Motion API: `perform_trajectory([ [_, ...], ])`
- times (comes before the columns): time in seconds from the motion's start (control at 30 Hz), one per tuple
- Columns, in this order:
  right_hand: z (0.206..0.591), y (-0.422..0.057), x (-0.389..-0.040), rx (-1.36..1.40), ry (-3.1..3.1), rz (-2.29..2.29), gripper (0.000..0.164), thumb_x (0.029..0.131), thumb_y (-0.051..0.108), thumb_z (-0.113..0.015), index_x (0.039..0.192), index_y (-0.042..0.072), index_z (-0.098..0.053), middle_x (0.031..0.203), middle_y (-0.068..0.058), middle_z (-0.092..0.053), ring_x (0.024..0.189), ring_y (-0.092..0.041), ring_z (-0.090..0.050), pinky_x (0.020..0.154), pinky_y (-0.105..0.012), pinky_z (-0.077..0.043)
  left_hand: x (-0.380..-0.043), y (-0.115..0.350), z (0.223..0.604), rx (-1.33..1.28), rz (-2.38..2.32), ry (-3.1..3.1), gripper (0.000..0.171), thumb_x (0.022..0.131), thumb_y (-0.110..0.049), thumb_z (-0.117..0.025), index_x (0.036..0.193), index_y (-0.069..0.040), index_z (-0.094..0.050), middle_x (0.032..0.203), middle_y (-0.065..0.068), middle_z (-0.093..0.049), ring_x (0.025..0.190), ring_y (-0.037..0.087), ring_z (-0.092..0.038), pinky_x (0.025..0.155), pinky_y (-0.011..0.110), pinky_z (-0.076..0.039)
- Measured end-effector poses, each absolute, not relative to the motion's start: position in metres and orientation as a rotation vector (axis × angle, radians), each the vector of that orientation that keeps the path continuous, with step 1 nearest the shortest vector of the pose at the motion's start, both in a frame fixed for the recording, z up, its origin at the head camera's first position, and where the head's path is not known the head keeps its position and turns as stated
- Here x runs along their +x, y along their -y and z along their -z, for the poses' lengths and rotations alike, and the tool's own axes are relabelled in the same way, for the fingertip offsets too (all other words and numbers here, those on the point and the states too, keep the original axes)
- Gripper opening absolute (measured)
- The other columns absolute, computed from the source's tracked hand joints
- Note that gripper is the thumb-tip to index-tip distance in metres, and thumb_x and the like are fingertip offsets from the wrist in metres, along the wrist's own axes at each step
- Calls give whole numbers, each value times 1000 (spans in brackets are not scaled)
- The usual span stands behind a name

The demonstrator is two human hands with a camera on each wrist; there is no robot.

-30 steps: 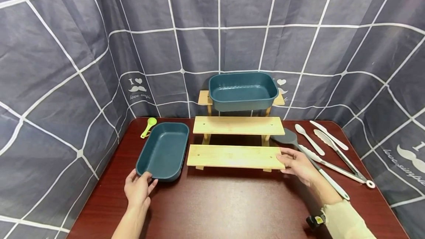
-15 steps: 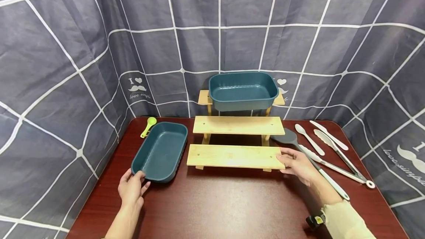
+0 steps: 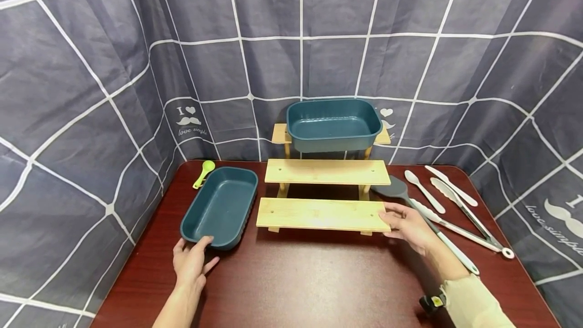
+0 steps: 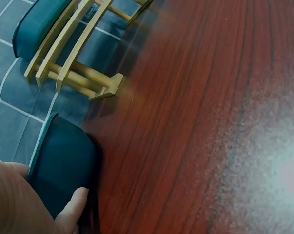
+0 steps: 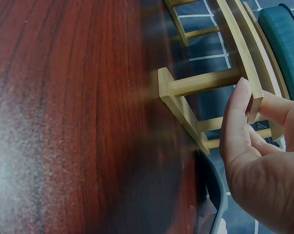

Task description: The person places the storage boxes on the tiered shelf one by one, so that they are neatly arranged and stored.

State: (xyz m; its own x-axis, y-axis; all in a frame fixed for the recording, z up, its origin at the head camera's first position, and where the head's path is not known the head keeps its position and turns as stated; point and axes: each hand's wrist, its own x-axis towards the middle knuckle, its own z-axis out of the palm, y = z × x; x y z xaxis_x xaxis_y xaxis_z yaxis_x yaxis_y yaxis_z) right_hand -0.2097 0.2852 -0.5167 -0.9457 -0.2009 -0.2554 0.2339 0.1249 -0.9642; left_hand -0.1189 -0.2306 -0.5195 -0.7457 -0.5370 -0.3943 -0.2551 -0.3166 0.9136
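My left hand (image 3: 189,262) is at the near end of a dark teal plastic bin (image 3: 223,201) on the left of the table. Its thumb lies over the rim and the other fingers are against the outer wall, as the left wrist view shows on the bin's side (image 4: 66,161). A three-tier wooden step rack (image 3: 325,214) stands in the middle. My right hand (image 3: 407,224) pinches the right end of its lowest board; the right wrist view shows the board's end (image 5: 254,95) between thumb and fingers. A second teal bin (image 3: 334,125) sits on the top tier.
A green measuring spoon (image 3: 203,173) lies behind the left bin. Right of the rack lie a grey-headed turner (image 3: 391,186), a white spoon (image 3: 425,191), a white knife (image 3: 451,185) and white-tipped tongs (image 3: 464,206). A grey grid-patterned curtain (image 3: 268,9) surrounds the table.
The left bin's near end swung left with my left hand, then stayed there. My left hand has since shifted right along the near rim. The right hand and the rack have not moved.
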Motion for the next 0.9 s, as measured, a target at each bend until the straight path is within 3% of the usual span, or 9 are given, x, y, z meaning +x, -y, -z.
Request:
perform_trajectory([
  [0.2, 516, -285, -210, 34, -2087, 1874, 68, 103, 20, -67, 153, -12, -34, 110, -9, -67, 92, -16, -70, 84, -43, -62, -121, 230, 517, 1018, 2181, 1644, 93, 92, -3, -67, 165, -9, -10, 162, 17, -26, 119, 16, -55, 75, 45, -64],
  [0.4, 516, -285, -210, 36, -2077, 1878, 67, 103, 19, -66, 153, -13, -33, 109, -9, -67, 92, -16, -70, 84, -43, -62, -123, 231, 516, 1011, 2179, 1588, 89, 89, 5, -62, 163, -4, -14, 145, 14, -36, 96, 7, -63, 76, 47, -63],
  [0.53, 517, -286, -210, 31, -2080, 1880, 67, 103, 19, -66, 152, -13, -34, 109, -8, -68, 92, -16, -70, 84, -43, -62, -124, 231, 517, 1022, 2168, 1606, 87, 89, 3, -62, 163, -4, -15, 142, 13, -39, 92, 7, -64, 77, 49, -62],
  [0.77, 516, -286, -209, 26, -2081, 1882, 67, 103, 19, -66, 152, -13, -34, 109, -8, -68, 92, -16, -70, 84, -42, -62, -124, 230, 518, 1006, 2177, 1625, 88, 91, 1, -66, 164, -8, -18, 154, 18, -35, 91, 4, -63, 74, 47, -63],
  [0.9, 517, -286, -210, 29, -2079, 1880, 68, 103, 20, -67, 153, -12, -34, 110, -8, -68, 92, -16, -70, 83, -40, -63, -123, 230, 519, 1022, 2176, 1605, 85, 91, 3, -65, 162, -10, -22, 140, 16, -44, 91, 6, -65, 75, 44, -63],
])
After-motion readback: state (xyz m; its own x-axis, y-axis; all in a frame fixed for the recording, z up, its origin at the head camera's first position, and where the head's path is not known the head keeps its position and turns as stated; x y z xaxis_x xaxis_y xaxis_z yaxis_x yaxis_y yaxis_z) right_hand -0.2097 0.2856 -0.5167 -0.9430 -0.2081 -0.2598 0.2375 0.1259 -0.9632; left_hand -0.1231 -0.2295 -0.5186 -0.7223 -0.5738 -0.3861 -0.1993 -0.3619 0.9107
